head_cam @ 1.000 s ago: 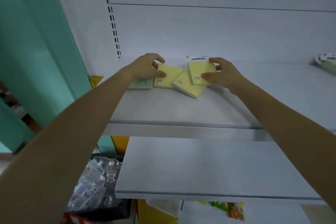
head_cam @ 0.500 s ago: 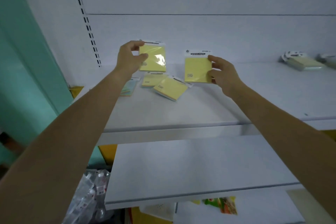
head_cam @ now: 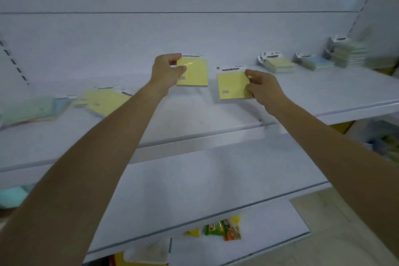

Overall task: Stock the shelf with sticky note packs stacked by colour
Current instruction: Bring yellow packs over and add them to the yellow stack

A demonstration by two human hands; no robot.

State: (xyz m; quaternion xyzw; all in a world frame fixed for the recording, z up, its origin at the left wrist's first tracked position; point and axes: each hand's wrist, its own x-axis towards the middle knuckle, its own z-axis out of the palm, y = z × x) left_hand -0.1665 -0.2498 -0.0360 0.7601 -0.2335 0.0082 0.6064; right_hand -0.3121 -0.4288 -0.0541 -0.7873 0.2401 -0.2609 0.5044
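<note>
– White metal shelf (head_cam: 216, 119) fills most of the frame, with a lower shelf (head_cam: 194, 179) under it. So where are the sticky packs?

– All over it tbh. Upper right of the frame there's a tall stack (head_cam: 347, 52), too blurry to call the colour, then a blue stack (head_cam: 315, 62) and a yellow stack (head_cam: 278, 63) to its left. Far left has a loose yellow pile (head_cam: 103, 99) next to some green and blue packs (head_cam: 28, 110).

– And the hands?

– Both busy. Left hand (head_cam: 166, 71) pinches a yellow pack (head_cam: 194, 73) by its left edge, and right hand (head_cam: 263, 86) grips a second yellow pack (head_cam: 232, 85) by its right edge. They're mid-frame, facing the camera, side by side, not touching. Small snack packets (head_cam: 222, 228) peek out at the bottom.
</note>
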